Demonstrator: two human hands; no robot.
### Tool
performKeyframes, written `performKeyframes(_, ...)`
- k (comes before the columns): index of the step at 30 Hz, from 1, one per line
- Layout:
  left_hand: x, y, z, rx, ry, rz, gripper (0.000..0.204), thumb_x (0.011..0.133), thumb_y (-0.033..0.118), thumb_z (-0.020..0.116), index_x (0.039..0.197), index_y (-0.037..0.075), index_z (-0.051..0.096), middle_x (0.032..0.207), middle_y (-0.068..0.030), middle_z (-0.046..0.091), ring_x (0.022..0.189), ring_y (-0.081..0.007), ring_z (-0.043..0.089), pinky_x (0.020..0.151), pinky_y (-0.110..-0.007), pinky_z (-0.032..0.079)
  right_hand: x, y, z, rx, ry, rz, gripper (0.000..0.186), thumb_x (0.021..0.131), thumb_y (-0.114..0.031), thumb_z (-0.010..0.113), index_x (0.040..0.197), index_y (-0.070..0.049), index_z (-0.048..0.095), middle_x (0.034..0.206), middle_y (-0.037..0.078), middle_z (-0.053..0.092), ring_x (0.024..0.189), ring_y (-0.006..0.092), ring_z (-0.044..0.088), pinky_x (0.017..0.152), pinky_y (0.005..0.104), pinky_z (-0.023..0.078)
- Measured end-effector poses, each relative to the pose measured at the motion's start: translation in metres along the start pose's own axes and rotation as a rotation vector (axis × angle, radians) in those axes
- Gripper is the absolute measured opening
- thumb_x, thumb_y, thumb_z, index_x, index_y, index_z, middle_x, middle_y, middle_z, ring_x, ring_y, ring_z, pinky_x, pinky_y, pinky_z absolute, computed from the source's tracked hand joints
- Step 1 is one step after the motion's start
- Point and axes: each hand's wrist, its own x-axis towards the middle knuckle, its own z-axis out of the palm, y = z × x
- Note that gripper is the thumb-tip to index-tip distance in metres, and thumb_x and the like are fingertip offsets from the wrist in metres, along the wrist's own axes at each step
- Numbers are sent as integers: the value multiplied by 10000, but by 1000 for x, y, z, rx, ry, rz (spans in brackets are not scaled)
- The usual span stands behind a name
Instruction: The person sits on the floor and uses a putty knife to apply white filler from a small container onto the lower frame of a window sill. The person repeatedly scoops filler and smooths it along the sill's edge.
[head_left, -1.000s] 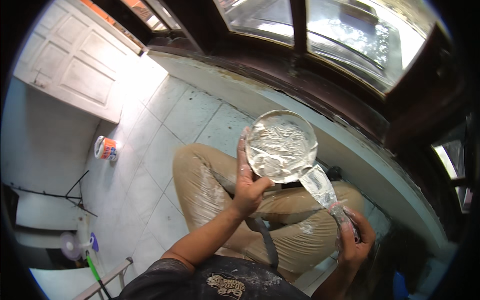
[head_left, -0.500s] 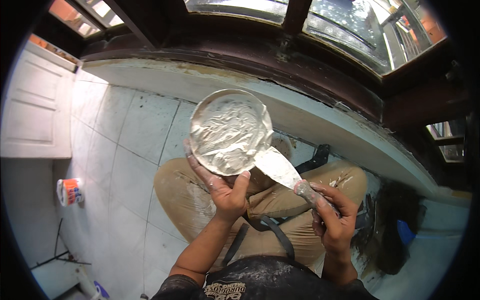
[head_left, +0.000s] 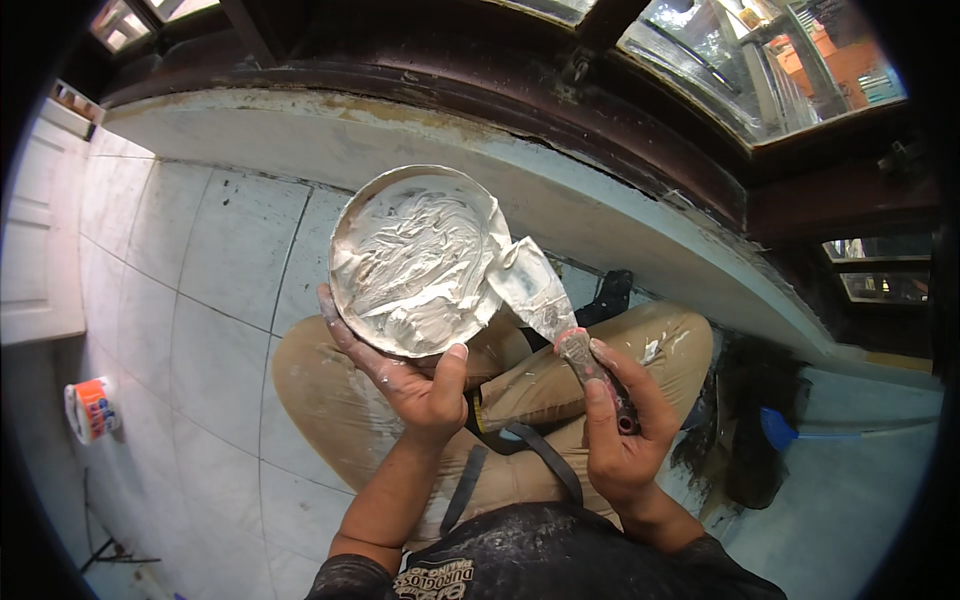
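My left hand (head_left: 412, 390) supports a round tub (head_left: 343, 300) from below, its thumb up along the near rim. White, creamy filler paste (head_left: 415, 255) lies in ridges inside it, with a thicker lump toward the near side. Pinched by its handle in my right hand (head_left: 630, 425) is a putty knife (head_left: 550, 300), slanting up and left toward the tub. A smear of paste covers the blade's tip, which is at the tub's right rim. Dried white flecks dot my fingers.
I sit cross-legged on a tiled floor (head_left: 225, 260). Ahead runs a low white wall (head_left: 400, 120) under dark window frames (head_left: 480, 95). A white and orange bucket (head_left: 92, 410) stands at left, near a white door (head_left: 40, 230). At right lie a dark cloth-like heap (head_left: 752, 450) and a blue-ended tool (head_left: 777, 428).
The tub has shifted left in view. My right hand has turned the putty knife so its handle end points more toward me. The whole view has swung a little.
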Motion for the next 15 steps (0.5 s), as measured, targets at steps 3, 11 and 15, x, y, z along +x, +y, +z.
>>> performKeyframes(3,-2,0,-4,-32,7,-6,1287,778,-28,667,1809,36,-100,1813,-254,161,1677,-393,263,1372,-514,291,1,2,7,-26,52,-29,342,1060,28,714,1399,71,730,1118,137,819,924,104,725,802,267,573)
performKeyframes(11,-6,-6,-18,-140,-195,-44,1200,732,-54,601,1811,6,81,1794,-222,269,1641,-364,374,1350,-502,372,7,19,11,10,78,-98,400,1089,12,709,1483,69,671,1210,155,798,1020,128,730,890,276,573)
performKeyframes(15,-5,-16,-17,-74,-292,-34,1181,709,-77,569,1808,-24,141,1798,-209,309,1633,-335,415,1331,-474,408,18,31,6,-15,32,-201,432,1097,-21,731,1513,52,645,1276,152,771,1080,147,715,947,289,566)
